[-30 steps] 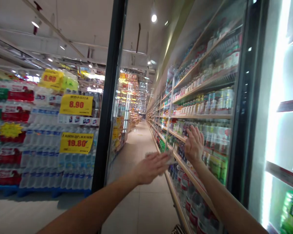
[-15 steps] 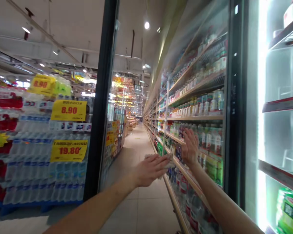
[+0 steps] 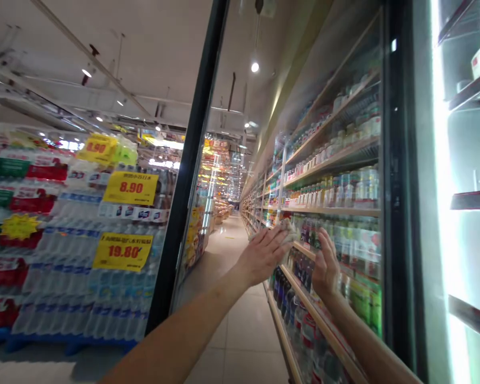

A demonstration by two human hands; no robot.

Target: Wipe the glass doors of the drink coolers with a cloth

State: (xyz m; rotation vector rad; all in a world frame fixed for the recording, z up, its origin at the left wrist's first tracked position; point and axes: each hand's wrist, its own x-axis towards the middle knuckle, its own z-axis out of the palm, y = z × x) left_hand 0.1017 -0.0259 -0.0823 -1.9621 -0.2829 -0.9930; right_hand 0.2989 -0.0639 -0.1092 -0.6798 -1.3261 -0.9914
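Note:
In the head view, a glass door with a dark frame point(image 3: 200, 122) stands before me, and shelves of drinks show in its pane. My left hand point(image 3: 266, 255) lies flat over a pale, crumpled cloth point(image 3: 290, 232), fingers stretched out, pressing it toward the glass. Part of the cloth is hidden under the palm and fingers. To its right, my right hand point(image 3: 326, 264) is raised with fingers extended upward, holding nothing that I can see. It is close to the pane; whether it touches the glass I cannot tell.
Packs of bottled water point(image 3: 64, 261) are stacked at left, with yellow price signs point(image 3: 122, 252) on them. Lit cooler shelves point(image 3: 474, 200) stand at far right. A tiled aisle point(image 3: 224, 240) runs ahead, and bottles point(image 3: 292, 298) line low shelves beside it.
My left hand and the cloth have moved up and slightly right across the pane. The view has shifted and tilted a little. My right hand stays near the same part of the door.

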